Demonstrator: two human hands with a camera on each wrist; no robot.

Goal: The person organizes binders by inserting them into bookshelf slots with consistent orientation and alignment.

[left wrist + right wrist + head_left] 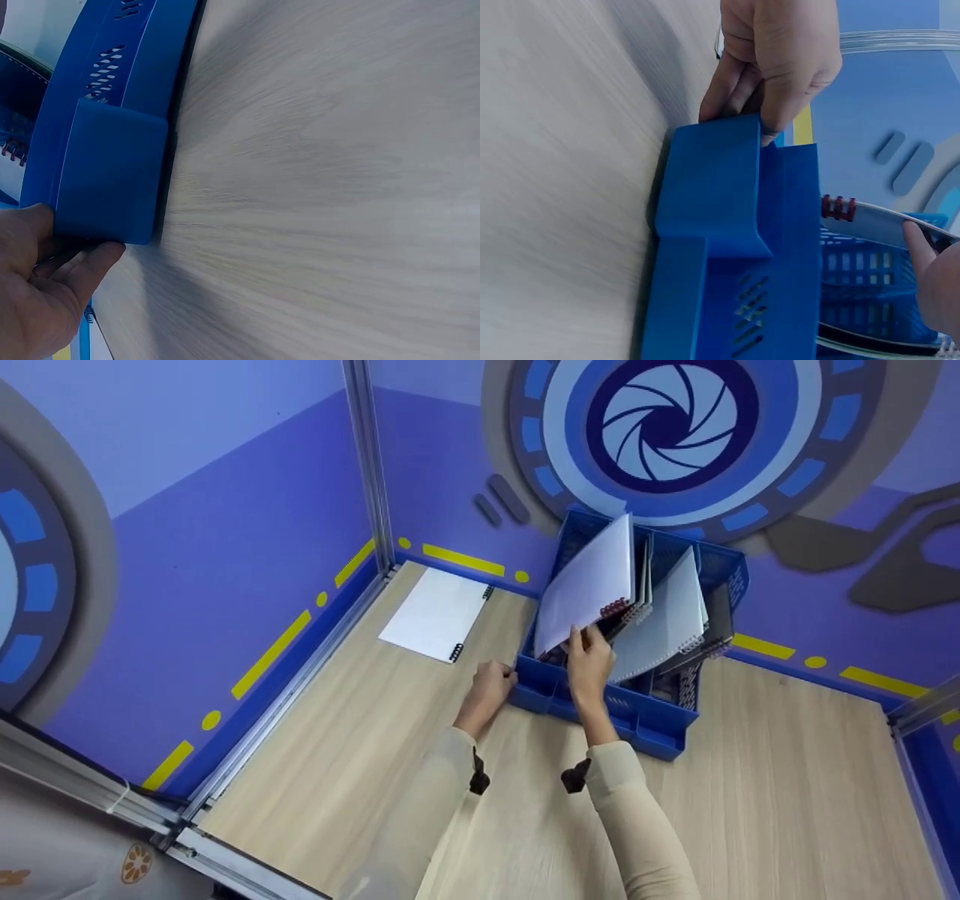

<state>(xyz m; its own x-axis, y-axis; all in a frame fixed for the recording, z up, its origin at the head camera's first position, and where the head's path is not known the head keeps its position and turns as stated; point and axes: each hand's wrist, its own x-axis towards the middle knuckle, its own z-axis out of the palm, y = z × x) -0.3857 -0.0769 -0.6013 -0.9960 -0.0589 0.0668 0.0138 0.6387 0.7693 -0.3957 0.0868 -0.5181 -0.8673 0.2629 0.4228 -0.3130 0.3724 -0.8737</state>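
A blue desktop file organizer stands at the back wall, with spiral notebooks leaning in its compartments. My left hand grips its front left corner, thumb on the rim and fingers on the outer side, as the left wrist view shows. With its fingertips my right hand pinches the lower edge of a white-covered notebook with red coils, which stands tilted in the left compartment. In the right wrist view, the index finger of the right hand lies along that notebook's edge; its thumb is hidden.
A white notebook with black coils lies flat on the wooden table, left of the organizer. Another pale notebook and a dark one lean in the organizer's right part. Patterned purple walls border the table.
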